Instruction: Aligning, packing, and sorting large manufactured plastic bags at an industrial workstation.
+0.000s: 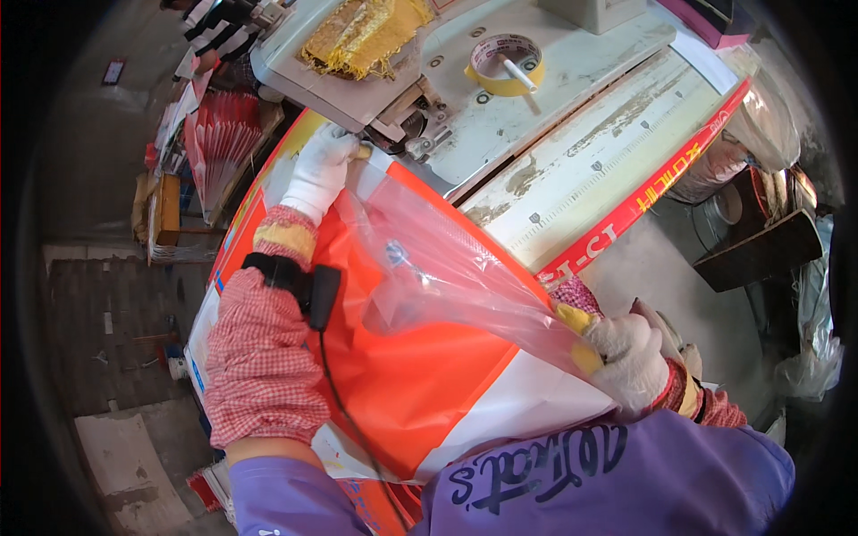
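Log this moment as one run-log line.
left hand: presses orange-and-white sack at sewing machine | right hand: grips clear plastic liner

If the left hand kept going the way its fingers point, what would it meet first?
Most likely the sewing machine head: the gloved left hand points up-right along the orange-and-white bag, fingertips nearly at the metal parts, though depth is unclear.

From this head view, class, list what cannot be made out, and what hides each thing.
- Left hand fingertips: head view, tucked under the sewing machine head.
- Right hand palm side: head view, folded around the clear plastic liner.
- Orange woven sack near end: purple sleeve covers it.
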{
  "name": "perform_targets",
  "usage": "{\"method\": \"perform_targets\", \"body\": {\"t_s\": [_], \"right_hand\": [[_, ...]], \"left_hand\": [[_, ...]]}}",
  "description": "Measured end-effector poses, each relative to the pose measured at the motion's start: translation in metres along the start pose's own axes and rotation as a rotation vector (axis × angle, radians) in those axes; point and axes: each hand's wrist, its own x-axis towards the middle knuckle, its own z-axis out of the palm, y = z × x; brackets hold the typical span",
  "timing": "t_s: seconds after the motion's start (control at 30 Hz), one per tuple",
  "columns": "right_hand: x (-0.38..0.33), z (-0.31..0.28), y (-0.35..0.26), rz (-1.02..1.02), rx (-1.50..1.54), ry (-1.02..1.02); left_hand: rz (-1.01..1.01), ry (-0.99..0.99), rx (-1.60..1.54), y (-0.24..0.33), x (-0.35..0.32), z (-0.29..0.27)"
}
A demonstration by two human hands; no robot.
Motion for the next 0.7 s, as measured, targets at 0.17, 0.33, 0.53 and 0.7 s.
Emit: {"method": "perform_targets", "body": {"t_s": [0.17,0.33,0.53,0.7], "right_hand": [[-0.002,-0.001,0.005,-0.14,-0.369,-0.006],[-0.008,0.0,0.017,-0.031,-0.498,-0.024],[0.072,0.023,-0.023,-0.51,-0.632,0.121],[0.185,0.052,-0.086,-2.033,0.128,-0.762]], "left_hand": [[-0.303,-0.308,-0.094,0.016,-0.02,-0.03],[-0.256,-0.304,0.027,0.021,-0.013,-0.016],[-0.326,-0.232,0.227,-0.035,0.026,-0.017],[-0.316,-0.111,0.499,-0.09,0.053,-0.066]]}}
